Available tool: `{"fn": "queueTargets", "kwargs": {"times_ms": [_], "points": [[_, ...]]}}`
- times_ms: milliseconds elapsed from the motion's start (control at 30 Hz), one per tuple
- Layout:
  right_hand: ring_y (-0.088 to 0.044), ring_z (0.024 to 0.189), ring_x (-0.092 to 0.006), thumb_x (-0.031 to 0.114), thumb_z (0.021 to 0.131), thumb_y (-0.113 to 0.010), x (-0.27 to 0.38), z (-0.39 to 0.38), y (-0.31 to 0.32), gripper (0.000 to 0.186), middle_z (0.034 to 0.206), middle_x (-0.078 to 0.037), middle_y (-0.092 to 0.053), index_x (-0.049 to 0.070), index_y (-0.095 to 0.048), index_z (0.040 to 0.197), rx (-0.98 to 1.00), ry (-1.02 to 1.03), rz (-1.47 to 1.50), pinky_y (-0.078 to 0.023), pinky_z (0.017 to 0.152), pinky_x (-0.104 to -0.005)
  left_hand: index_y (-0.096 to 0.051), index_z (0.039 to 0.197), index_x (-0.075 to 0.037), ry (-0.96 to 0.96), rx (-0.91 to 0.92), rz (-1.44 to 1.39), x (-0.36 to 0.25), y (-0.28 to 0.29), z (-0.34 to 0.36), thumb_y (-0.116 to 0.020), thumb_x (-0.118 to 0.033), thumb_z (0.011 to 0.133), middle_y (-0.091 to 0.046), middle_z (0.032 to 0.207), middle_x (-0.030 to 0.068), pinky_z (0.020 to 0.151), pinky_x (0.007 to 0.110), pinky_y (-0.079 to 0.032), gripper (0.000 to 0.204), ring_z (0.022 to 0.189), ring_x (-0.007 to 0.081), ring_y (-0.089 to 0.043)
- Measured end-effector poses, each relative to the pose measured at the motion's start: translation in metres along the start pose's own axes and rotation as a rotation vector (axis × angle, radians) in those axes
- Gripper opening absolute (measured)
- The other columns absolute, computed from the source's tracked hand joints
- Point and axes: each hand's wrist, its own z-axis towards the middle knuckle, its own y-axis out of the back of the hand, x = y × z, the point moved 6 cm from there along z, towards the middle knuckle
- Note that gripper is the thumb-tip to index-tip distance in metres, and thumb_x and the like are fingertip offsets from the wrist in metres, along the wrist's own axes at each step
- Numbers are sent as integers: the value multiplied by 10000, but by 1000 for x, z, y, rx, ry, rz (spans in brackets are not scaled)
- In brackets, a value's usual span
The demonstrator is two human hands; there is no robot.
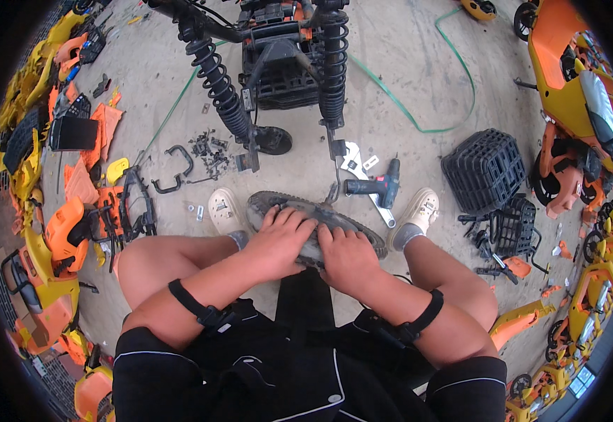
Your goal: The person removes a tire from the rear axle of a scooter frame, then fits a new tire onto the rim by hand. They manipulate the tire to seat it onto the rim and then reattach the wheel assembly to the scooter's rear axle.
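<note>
Between my knees a black tyred wheel (pixel 264 202) lies tilted. My left hand (pixel 280 245) grips its left part, fingers curled over the top. Close beside it, my right hand (pixel 347 257) grips the right part. Just beyond the wheel, a black front fork with coiled springs (pixel 333 67) stands with its lower ends free of any wheel; a small part on a line hangs from the right leg. A black-and-red cordless drill (pixel 387 184) lies on a silver metal piece (pixel 384 214) right of the wheel. The underside of the wheel and my thumbs are mostly hidden.
Two black crates (pixel 484 171) lie at the right. Scattered bolts (pixel 210 151), black bent handles (pixel 169 184) and orange panels (pixel 74 232) lie at the left. Yellow-and-orange scooters (pixel 559 56) line the right side. A green strap (pixel 426 129) crosses the concrete floor (pixel 419 84).
</note>
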Motion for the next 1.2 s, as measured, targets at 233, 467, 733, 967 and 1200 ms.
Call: {"fn": "queueTargets", "kwargs": {"times_ms": [233,467,733,967,1200], "points": [[-648,1025,-384,58,716,-721,-1,8,9,539,1078,-212,-644,-40,-514,1204,-185,86,224,-536,896,-447,-590,1244,-12,-105,7,119,4,11,12,-779,-54,656,-634,1157,123,1025,429,-422,619,1145,314,-588],[-636,1048,-391,86,692,-743,12,-22,53,640,1111,-224,-633,-58,-495,1264,-88,137,241,-523,900,-445,-601,1240,14,-155,-48,66,-31,63,-9,-783,-61,638,-658,1133,129,984,422,-433,634,1111,313,-607],[-454,1337,-429,301,681,-880,18,-52,93,1030,1429,-259,-467,-50,-343,1487,-202,201,119,-403,1068,-560,-361,1535,-91,-37,-54,32,-46,102,-32,-897,-185,639,-394,1497,212,1174,580,-283,1048,1427,412,-356],[-449,1358,-443,468,619,-924,-19,-18,61,1226,1446,-252,-476,-3,-277,1549,29,15,158,-388,1072,-596,-294,1574,-136,-12,-26,25,1,59,-7,-932,-243,606,-335,1556,190,1204,593,-239,1164,1463,432,-295],[-560,1264,-422,449,678,-888,-3,1,17,1092,1361,-240,-561,28,-320,1510,176,-50,216,-460,1030,-518,-517,1425,-128,-122,-59,168,8,32,11,-886,-178,600,-532,1388,130,1161,519,-331,906,1361,337,-456]]}}
